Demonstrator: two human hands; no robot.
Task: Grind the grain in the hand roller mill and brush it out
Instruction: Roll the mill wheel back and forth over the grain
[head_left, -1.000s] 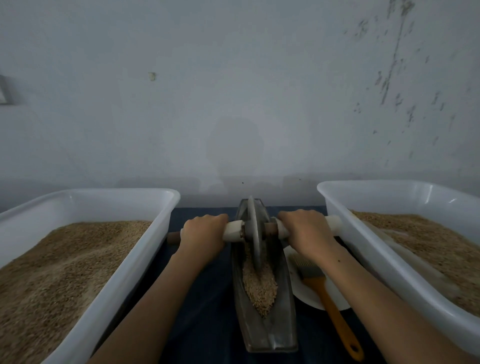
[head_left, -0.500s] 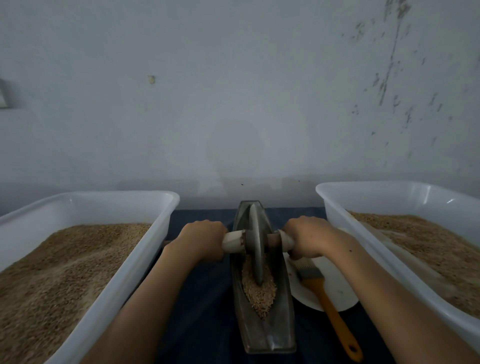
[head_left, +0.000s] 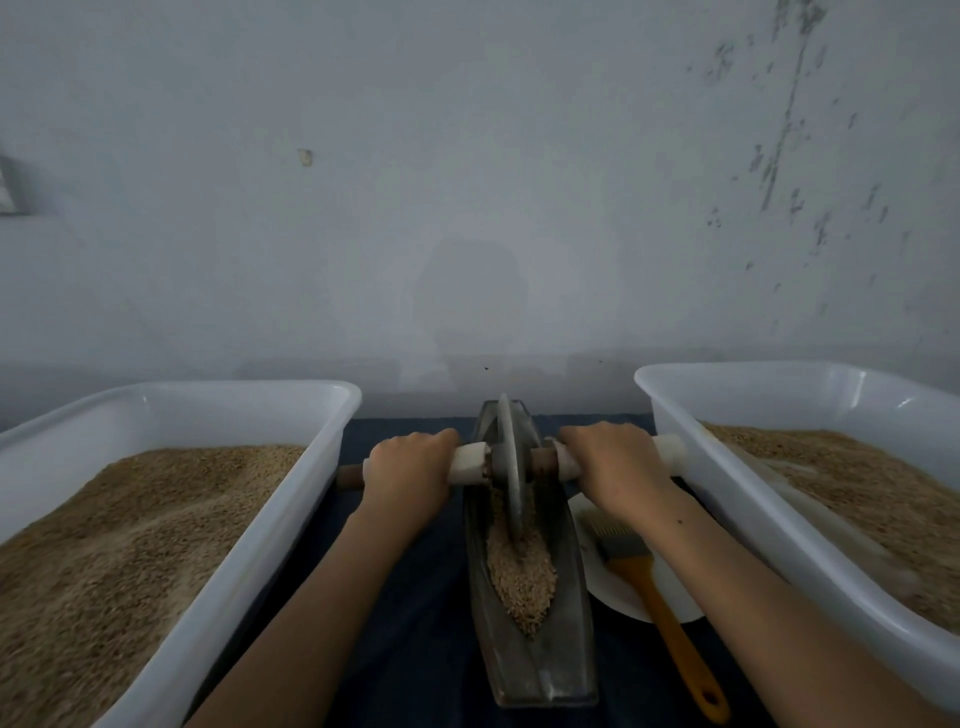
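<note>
Where hands (head_left: 410, 467) grip: disc (head_left: 509, 467), grain (head_left: 522, 577).

No readable text, label, brand or number on anything in view

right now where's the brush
In the head view the brush lies on the white plate just right of the mill trough, below the right hand and left of the right tub, its orange handle pointing toward the person.
</note>
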